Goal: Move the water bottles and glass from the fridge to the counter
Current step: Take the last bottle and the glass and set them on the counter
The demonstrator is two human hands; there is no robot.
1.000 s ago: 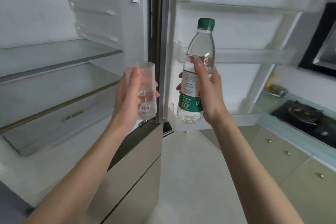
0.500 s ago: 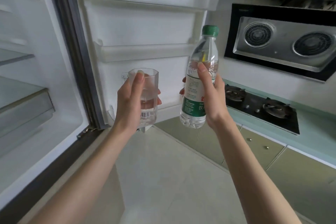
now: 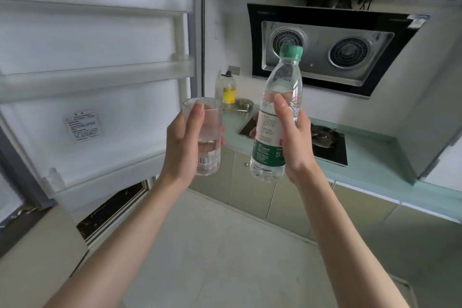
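My left hand [image 3: 183, 144] grips a clear drinking glass [image 3: 208, 132] with a barcode sticker near its base, held upright at chest height. My right hand [image 3: 296, 140] holds a clear water bottle [image 3: 276, 117] with a green cap and a green and white label, also upright. Both are in the air in front of the pale green counter [image 3: 370, 165], which runs along the right. The open fridge door [image 3: 95, 97], with its white shelves, fills the left side. The fridge interior is out of view.
A black gas hob [image 3: 330, 142] is set in the counter under a range hood [image 3: 325, 52]. A yellow-labelled oil bottle [image 3: 228, 90] and a small round tin [image 3: 243, 105] stand at the counter's far left end. Cabinets line the space below; pale floor lies ahead.
The view has swung right, away from the fridge interior towards the counter and hob. Both hands kept their hold on the glass and the bottle throughout.
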